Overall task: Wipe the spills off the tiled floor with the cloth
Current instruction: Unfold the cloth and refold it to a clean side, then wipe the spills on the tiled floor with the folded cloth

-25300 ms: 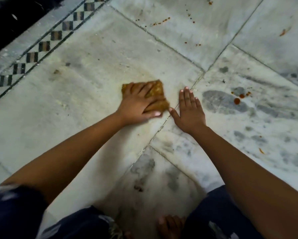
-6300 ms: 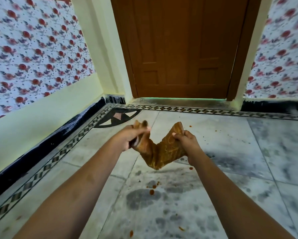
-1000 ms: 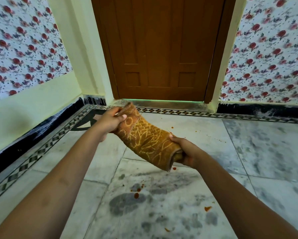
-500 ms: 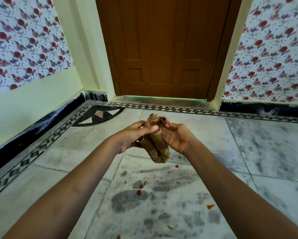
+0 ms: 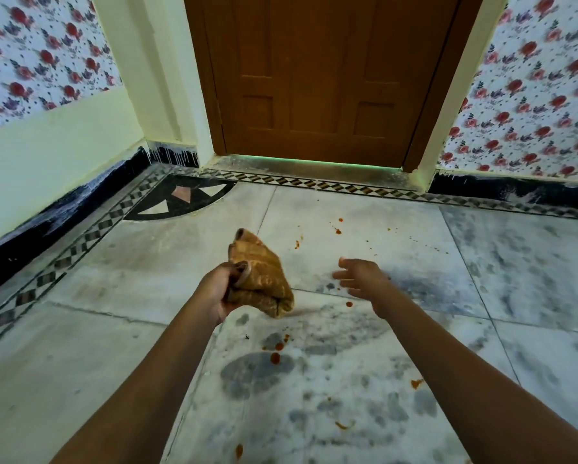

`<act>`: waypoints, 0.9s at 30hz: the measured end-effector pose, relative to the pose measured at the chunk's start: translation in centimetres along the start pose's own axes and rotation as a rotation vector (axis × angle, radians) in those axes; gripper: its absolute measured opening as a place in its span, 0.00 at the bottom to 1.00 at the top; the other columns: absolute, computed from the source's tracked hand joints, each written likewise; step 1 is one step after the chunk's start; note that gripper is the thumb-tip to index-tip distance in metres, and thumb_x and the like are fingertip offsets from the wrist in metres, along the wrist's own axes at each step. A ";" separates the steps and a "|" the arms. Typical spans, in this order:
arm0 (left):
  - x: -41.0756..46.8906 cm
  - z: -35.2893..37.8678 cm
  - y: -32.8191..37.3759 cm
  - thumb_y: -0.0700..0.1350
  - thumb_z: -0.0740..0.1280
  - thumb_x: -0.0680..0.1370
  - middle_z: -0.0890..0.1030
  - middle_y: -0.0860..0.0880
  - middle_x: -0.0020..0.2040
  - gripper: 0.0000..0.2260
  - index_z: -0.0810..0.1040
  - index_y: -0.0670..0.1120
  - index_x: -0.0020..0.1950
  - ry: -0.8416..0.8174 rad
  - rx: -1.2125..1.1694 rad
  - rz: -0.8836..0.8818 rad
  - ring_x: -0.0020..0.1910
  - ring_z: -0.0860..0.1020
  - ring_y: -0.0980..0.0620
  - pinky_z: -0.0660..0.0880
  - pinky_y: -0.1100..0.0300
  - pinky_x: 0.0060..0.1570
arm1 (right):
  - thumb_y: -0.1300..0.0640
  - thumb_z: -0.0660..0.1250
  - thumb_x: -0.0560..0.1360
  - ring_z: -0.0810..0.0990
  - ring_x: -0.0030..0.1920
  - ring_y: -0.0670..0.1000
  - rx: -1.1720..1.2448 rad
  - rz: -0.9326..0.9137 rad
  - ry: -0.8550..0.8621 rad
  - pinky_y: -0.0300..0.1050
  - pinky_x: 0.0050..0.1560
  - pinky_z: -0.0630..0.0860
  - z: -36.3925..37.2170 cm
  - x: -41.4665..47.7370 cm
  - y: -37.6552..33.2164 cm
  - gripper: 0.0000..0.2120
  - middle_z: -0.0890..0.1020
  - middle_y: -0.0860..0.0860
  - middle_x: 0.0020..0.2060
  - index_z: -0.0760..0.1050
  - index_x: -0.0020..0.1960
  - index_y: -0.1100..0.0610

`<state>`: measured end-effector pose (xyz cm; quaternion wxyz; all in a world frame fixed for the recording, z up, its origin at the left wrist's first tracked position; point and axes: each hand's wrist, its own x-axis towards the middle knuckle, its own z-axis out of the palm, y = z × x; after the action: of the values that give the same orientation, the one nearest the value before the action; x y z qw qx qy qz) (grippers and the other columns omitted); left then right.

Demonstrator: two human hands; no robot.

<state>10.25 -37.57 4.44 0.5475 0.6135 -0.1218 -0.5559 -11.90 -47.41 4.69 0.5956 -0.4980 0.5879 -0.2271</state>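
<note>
A folded mustard-brown patterned cloth [image 5: 261,277] is held up above the floor, and my left hand [image 5: 222,288] grips its left edge with curled fingers. My right hand [image 5: 359,277] hovers to the right of the cloth with fingers spread, holding nothing. Orange-red spills dot the marble tiled floor [image 5: 130,363]: a cluster of drops [image 5: 276,353] just below the cloth, one drop [image 5: 349,304] beside my right wrist, smears [image 5: 416,383] at the lower right, and specks [image 5: 338,229] farther off toward the door.
A shut brown wooden door [image 5: 314,78] stands straight ahead behind a stone threshold. A black skirting [image 5: 63,209] and a checkered tile border [image 5: 80,242] run along the left wall. Floral wallpaper covers both side walls.
My right hand has let go of the cloth and moved off to the right. The cloth, bunched between both hands half a second ago, now hangs folded from my left hand alone.
</note>
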 end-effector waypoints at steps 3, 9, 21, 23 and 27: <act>1.6 -0.7 0.0 0.39 0.64 0.76 0.80 0.41 0.50 0.04 0.77 0.44 0.48 0.125 0.107 0.011 0.47 0.78 0.43 0.77 0.51 0.41 | 0.47 0.60 0.77 0.76 0.56 0.57 -0.488 -0.089 0.017 0.48 0.54 0.74 -0.8 2.7 2.7 0.18 0.79 0.54 0.54 0.74 0.59 0.58; 9.1 2.5 1.9 0.38 0.62 0.76 0.79 0.41 0.55 0.08 0.75 0.48 0.53 0.346 0.441 0.252 0.50 0.76 0.42 0.74 0.53 0.46 | 0.46 0.54 0.80 0.59 0.73 0.56 -0.885 -0.259 0.046 0.52 0.73 0.56 -1.4 9.0 5.2 0.28 0.58 0.56 0.75 0.54 0.76 0.57; 24.5 6.7 -0.1 0.59 0.61 0.77 0.77 0.48 0.63 0.17 0.76 0.57 0.63 0.269 1.352 0.501 0.61 0.75 0.44 0.70 0.54 0.58 | 0.45 0.42 0.81 0.38 0.76 0.51 -1.199 -0.432 0.031 0.46 0.73 0.37 0.4 24.7 8.5 0.29 0.39 0.53 0.76 0.37 0.76 0.58; 26.4 5.9 -1.6 0.65 0.56 0.76 0.69 0.49 0.72 0.23 0.69 0.59 0.69 0.199 1.517 0.462 0.70 0.67 0.45 0.63 0.50 0.66 | 0.43 0.39 0.80 0.37 0.76 0.50 -1.206 -0.440 0.059 0.46 0.73 0.36 0.8 25.8 9.0 0.31 0.39 0.53 0.76 0.36 0.76 0.58; 30.0 5.6 -5.1 0.72 0.47 0.72 0.45 0.50 0.78 0.34 0.48 0.62 0.76 0.238 1.773 0.437 0.77 0.47 0.48 0.48 0.44 0.71 | 0.40 0.29 0.71 0.41 0.76 0.50 -1.200 -0.516 0.156 0.47 0.74 0.37 0.7 27.5 10.1 0.38 0.43 0.53 0.77 0.40 0.76 0.57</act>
<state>13.86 -61.38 -14.92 -0.0214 0.8250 -0.5595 -0.0765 -8.76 -66.64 -17.13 0.0968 -0.8507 0.5157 -0.0308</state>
